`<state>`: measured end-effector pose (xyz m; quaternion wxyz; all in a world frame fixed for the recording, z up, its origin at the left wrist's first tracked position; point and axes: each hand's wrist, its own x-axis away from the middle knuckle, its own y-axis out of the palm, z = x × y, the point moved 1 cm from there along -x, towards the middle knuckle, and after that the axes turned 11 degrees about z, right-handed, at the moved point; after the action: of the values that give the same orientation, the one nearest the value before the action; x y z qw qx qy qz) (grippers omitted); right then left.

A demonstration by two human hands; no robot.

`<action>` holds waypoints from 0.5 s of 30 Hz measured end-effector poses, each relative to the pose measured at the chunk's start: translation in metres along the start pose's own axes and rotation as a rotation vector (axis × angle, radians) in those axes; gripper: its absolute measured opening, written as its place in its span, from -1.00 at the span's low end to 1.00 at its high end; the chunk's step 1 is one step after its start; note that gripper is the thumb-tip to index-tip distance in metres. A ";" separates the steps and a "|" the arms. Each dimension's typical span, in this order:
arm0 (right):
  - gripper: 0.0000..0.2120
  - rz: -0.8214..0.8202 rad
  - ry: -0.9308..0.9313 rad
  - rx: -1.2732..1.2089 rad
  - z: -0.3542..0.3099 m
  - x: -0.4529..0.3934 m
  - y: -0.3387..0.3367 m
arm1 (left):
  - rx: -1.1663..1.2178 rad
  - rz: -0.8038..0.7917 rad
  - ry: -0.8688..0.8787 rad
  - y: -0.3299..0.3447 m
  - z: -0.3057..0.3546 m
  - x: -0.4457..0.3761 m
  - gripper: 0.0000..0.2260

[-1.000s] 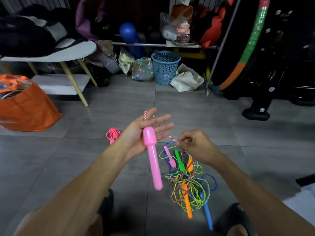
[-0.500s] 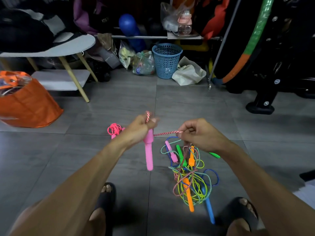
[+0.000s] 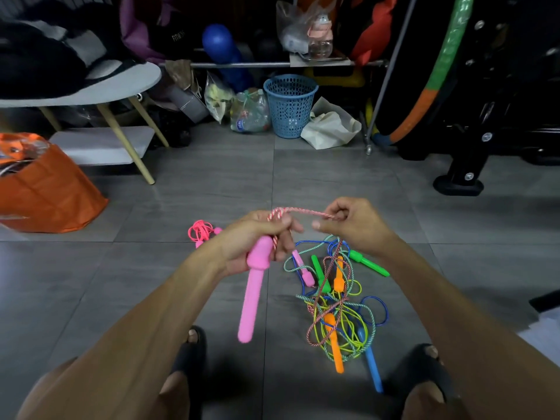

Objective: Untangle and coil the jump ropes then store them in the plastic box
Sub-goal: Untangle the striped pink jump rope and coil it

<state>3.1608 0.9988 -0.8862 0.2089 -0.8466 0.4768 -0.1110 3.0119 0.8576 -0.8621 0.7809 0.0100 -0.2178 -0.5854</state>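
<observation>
My left hand [image 3: 257, 241] grips the top of a pink jump-rope handle [image 3: 253, 295], which hangs down, together with loops of its red-and-white rope [image 3: 298, 211]. My right hand [image 3: 353, 225] pinches that same rope a short way to the right; the rope arcs between the two hands. From my right hand the rope drops into a tangled pile of ropes [image 3: 336, 307] on the floor, with green, orange, blue and small pink handles. A coiled pink rope [image 3: 201, 231] lies on the floor left of my hands. No plastic box is in view.
An orange bag [image 3: 45, 189] sits at the far left, beside a white low table [image 3: 100, 89]. A blue basket [image 3: 290, 104], bags and bottles line the back wall. Black equipment [image 3: 460, 177] stands at the right. My sandalled feet [image 3: 188, 353] flank the pile.
My left hand went from open-fingered to gripping the handle and rope. Both hands have come closer together, and my right hand has brought the rope up level with the left.
</observation>
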 end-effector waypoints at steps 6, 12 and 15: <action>-0.82 -0.198 0.114 0.392 0.052 0.004 -0.005 | 0.455 0.249 0.054 -0.015 0.013 -0.005 -0.69; -0.88 0.057 0.144 -0.201 -0.002 0.007 -0.005 | 0.632 0.402 0.061 -0.020 0.010 -0.011 -0.80; -0.87 0.017 -0.125 0.313 -0.016 0.016 -0.001 | 0.659 0.356 0.053 -0.018 0.010 -0.011 -0.77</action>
<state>3.1639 0.9813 -0.8722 0.3685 -0.8048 0.4470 -0.1294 2.9896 0.8639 -0.8618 0.8307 0.2380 -0.3723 -0.3387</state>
